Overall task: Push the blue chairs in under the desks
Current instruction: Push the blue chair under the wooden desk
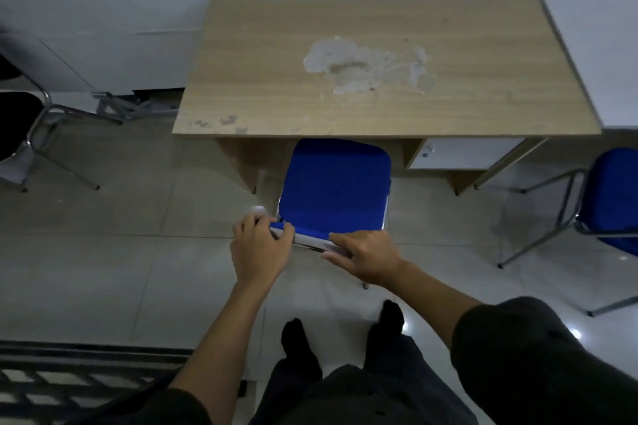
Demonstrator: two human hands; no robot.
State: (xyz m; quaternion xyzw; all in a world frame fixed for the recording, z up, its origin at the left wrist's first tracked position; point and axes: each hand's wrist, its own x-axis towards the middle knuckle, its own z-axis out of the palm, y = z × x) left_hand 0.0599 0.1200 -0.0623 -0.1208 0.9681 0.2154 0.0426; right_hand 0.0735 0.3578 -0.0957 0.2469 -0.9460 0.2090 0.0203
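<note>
A blue chair (333, 188) stands in front of a wooden desk (379, 72), its seat's far edge just under the desk's front edge. My left hand (259, 248) grips the left end of the chair's backrest top. My right hand (366, 257) rests on the right end of the same backrest, fingers curled over it. A second blue chair (614, 197) stands out on the floor at the right, in front of a white desk (600, 52).
A black chair with a chrome frame (20, 128) stands at the far left. White cabinets line the back wall. A drawer unit (462, 153) hangs under the wooden desk's right side. My feet are on the tiled floor behind the chair; a dark patterned mat lies at bottom left.
</note>
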